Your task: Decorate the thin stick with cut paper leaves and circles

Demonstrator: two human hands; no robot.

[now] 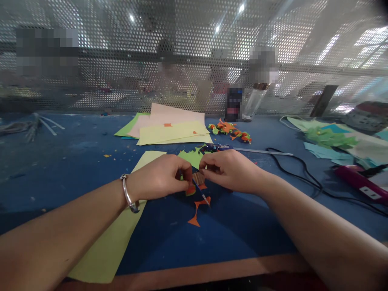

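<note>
My left hand (165, 176), with a silver bangle on its wrist, is closed in a pinch at a small orange and green paper piece (190, 190). My right hand (232, 169) faces it, thumb and forefinger pressed together; what they hold is hidden. A brown striped scrap (199, 178) lies by the right fingertips. Between the hands slants a thin dark stick with a pale tip (205, 197), crossing an orange paper offcut (197, 208). Cut green paper (190, 157) lies just behind the fingers, beside a dark blue tool (216, 148), partly covered by my right hand.
Yellow paper (106, 246) runs under my left forearm. Paper sheets (177, 115) and small orange-green pieces (230, 128) lie farther back. A clear stick (263, 151), a black cable (306, 173) and a purple power strip (360, 184) occupy the right. Perforated metal (194, 48) closes off the back.
</note>
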